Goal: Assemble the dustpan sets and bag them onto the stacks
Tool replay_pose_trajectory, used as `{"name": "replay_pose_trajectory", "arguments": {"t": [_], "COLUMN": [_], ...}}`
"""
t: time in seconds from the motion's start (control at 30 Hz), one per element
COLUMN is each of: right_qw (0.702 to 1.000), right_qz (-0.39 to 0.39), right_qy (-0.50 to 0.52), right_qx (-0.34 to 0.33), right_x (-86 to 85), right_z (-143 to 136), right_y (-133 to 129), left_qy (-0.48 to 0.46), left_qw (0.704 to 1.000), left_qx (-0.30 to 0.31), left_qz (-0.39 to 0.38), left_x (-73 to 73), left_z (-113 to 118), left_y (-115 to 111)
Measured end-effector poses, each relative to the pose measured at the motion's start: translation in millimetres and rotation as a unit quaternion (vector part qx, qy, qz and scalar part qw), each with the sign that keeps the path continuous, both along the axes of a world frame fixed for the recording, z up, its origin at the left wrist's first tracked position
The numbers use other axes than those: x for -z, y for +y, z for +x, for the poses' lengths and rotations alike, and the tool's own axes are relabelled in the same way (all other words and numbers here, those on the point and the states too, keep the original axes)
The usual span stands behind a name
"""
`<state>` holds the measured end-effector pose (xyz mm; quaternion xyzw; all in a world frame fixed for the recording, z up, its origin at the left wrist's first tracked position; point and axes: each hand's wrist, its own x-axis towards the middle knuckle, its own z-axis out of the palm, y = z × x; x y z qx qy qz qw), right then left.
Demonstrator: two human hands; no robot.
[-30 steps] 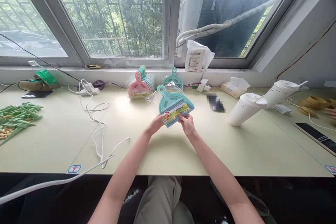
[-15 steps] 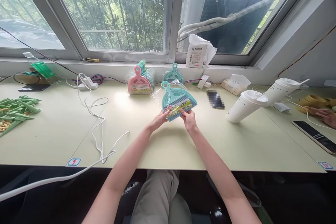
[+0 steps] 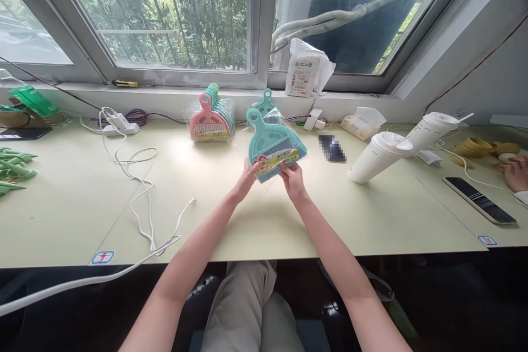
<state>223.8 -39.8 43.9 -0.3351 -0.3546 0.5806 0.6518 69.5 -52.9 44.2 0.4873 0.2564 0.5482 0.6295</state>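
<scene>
A teal dustpan and brush set (image 3: 274,146) in clear wrapping is held up over the table, tilted, its handle pointing up and left. My left hand (image 3: 246,180) grips its lower left corner, and my right hand (image 3: 293,180) pinches the lower edge right of the middle, beside the printed label. Behind it stands another teal set (image 3: 267,100), partly hidden. To the left is a row of wrapped sets with a pink one (image 3: 209,121) in front.
White cups (image 3: 379,155), a phone (image 3: 332,148) and a tissue pack (image 3: 363,123) are on the right. A white cable (image 3: 142,180) and green folded pieces (image 3: 15,168) lie left. Another person's hand (image 3: 516,173) is at the far right, near a second phone (image 3: 478,199).
The view has shifted, so most things sit a little higher and further left. The held set is tilted slightly differently, with its handle further up and left. Both hands keep their hold.
</scene>
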Motion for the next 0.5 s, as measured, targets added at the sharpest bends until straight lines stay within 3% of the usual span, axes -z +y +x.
{"name": "replay_pose_trajectory", "arguments": {"t": [0.13, 0.37, 0.5], "right_qw": [0.999, 0.996, 0.997], "right_qz": [-0.022, -0.062, -0.080], "right_qy": [-0.004, 0.001, 0.005], "right_qx": [-0.037, -0.069, 0.018], "right_x": [7.2, 11.4, 10.1], "right_z": [-5.6, -3.2, 7.0], "right_y": [4.0, 11.1, 15.3], "left_qy": [0.020, 0.030, 0.027], "left_qw": [0.997, 0.995, 0.997], "left_qx": [-0.070, -0.086, -0.065], "left_qz": [0.029, 0.034, 0.011], "left_x": [-2.4, 2.7, 3.2], "left_z": [-9.2, -15.2, -16.2], "left_y": [4.8, 6.5, 5.3]}}
